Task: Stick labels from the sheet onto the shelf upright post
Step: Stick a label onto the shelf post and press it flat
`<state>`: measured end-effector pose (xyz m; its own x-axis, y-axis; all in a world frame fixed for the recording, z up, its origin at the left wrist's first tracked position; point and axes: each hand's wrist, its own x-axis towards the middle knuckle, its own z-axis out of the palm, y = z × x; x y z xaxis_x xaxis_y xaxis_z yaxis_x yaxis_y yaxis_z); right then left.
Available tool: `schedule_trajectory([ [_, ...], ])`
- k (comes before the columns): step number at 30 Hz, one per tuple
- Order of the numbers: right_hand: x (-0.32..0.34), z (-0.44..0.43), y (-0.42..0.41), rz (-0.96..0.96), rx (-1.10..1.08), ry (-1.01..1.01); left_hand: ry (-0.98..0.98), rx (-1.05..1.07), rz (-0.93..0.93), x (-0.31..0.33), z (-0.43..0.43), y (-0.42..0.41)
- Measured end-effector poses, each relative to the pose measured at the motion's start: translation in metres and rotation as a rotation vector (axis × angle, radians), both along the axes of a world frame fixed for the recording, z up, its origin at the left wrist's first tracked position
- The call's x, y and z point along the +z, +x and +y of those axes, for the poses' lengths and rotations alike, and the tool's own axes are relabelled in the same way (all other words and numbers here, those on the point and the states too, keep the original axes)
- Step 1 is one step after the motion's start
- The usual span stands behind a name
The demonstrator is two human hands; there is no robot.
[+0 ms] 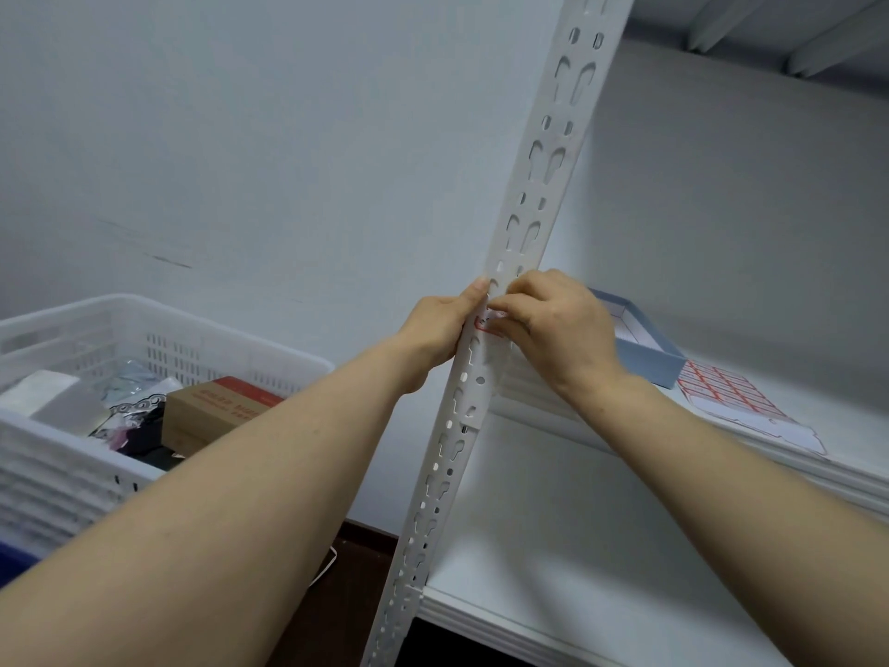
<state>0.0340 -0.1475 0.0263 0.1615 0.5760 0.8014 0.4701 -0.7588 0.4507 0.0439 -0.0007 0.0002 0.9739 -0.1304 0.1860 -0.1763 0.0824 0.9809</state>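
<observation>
Reaching up with both bare forearms to the shelf upright post [543,185], slanting tall through the view. Leaving the sheet [736,399] flat on the shelf board [837,402] off right, seemingly mostly unused. Gripping the post's edge with the left hand [440,329], thumb upward; pressing one red-bordered label [485,324] onto its face with the right hand [563,324], fingers curled. Judging this label nearly stuck, many more to go.

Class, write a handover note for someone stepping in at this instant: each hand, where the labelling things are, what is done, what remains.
Left hand grips the shelf upright post at its left edge. Right hand pinches a red-bordered label against the post. Label sheet lies on the shelf by the blue box. Done: this label positioned, not yet released. Left: press it flat, stick more.
</observation>
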Motion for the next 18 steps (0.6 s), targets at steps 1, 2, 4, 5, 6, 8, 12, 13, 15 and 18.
schedule_trajectory([
  [1, 0.001, 0.001, 0.003, -0.048, -0.027, -0.049, 0.001, -0.007, -0.003, 0.0, 0.0, 0.0],
  [2, 0.003, 0.002, 0.005, -0.103, -0.061, -0.095, 0.0, -0.011, -0.004, 0.0, 0.0, 0.0],
  [4, 0.004, 0.001, 0.008, -0.206, -0.108, -0.18, -0.004, -0.01, -0.002, -0.001, 0.001, 0.001],
  [5, 0.006, 0.001, 0.007, -0.249, -0.11, -0.223, -0.003, -0.007, -0.002, -0.001, 0.001, 0.001],
  [6, 0.007, 0.0, 0.007, -0.289, -0.102, -0.264, -0.002, -0.005, -0.002, 0.0, 0.001, 0.001],
  [8, 0.012, -0.001, 0.006, -0.353, -0.065, -0.323, 0.0, -0.009, -0.002, 0.0, 0.001, 0.002],
  [12, 0.02, 0.004, 0.005, -0.383, -0.028, -0.456, 0.008, -0.015, 0.004, 0.0, 0.0, 0.001],
  [13, 0.02, 0.006, 0.005, -0.391, -0.046, -0.482, 0.006, -0.012, 0.007, 0.0, 0.0, 0.001],
  [15, 0.019, 0.008, 0.006, -0.41, -0.09, -0.507, -0.002, -0.008, 0.01, -0.001, 0.0, 0.002],
  [18, 0.015, 0.007, 0.008, -0.419, -0.131, -0.489, -0.002, -0.02, 0.007, -0.001, 0.001, 0.001],
])
